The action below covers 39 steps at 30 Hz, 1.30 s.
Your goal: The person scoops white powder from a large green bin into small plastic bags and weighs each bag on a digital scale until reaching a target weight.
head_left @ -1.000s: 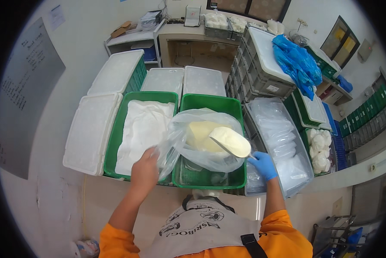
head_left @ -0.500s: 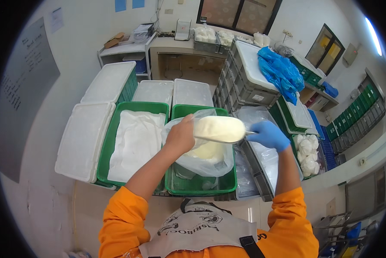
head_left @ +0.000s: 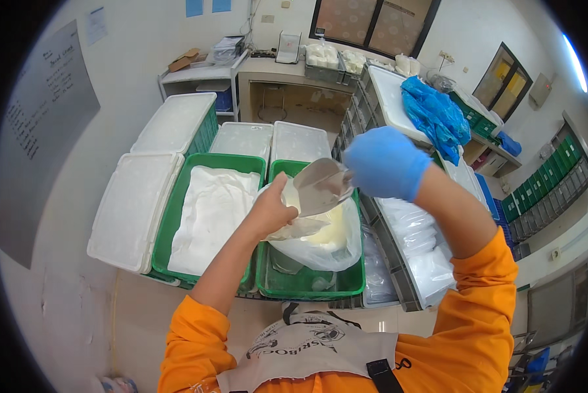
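Observation:
My right hand (head_left: 386,164), in a blue glove, grips a metal scoop (head_left: 325,187). The scoop is tipped steeply and its pan looks nearly bare, with only traces of powder. Just left of it, my bare left hand (head_left: 273,213) is closed on a small clear plastic bag (head_left: 302,228), which sits at the scoop's lip. Pale cream powder (head_left: 333,230) lies below in a large translucent bag (head_left: 327,258). That bag stands in a green crate (head_left: 310,288).
A green crate (head_left: 159,242) holding white powder or sheeting (head_left: 209,219) stands at left. White-lidded crates (head_left: 137,206) are stacked beyond it. On the right are a grey crate (head_left: 389,272) of clear plastic bags (head_left: 412,229) and stacked crates topped with blue plastic (head_left: 435,114).
The scoop, heaped with powder before, has been tipped over at the small bag and now looks nearly bare. My right hand has risen and turned over.

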{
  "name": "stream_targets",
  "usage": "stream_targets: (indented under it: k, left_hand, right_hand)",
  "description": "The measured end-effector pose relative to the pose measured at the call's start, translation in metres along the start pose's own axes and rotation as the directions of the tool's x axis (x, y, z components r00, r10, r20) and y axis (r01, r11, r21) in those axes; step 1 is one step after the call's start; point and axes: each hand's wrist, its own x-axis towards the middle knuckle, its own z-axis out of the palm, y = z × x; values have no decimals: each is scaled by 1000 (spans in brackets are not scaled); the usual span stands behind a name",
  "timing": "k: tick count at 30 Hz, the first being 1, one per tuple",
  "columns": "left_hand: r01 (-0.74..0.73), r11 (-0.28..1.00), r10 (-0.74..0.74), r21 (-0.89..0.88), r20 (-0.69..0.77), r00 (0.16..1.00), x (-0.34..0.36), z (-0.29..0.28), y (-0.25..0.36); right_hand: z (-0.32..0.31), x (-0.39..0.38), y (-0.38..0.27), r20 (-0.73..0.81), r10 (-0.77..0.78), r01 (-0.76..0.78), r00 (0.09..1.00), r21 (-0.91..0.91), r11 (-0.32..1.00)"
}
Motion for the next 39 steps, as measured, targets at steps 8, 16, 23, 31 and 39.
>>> stream_targets:
  k: [8,16,23,31,39]
  left_hand:
    - [29,999,-22,41,-151,988,-11,-22,0]
    - [22,975,24,219,-205,978,-60,-38,8]
    - [289,957,-273,35,-236,933,-124,-50,-3]
    - [832,554,-813,-2,-215,541,-233,-12,-62]
    - [933,257,-950,-253,-244,195,-335,28,-121]
  right_hand:
    - [72,-67,77,-168,164,-91,972,374,923]
    - [344,38,21,514,196,-390,835,301,870]
    - [587,100,-129,662,431,-790,613,510,340]
    - [655,141,-126,584,358,-680,729,562,470]
    - [657,149,-122,403,442,-575,801,724,381]
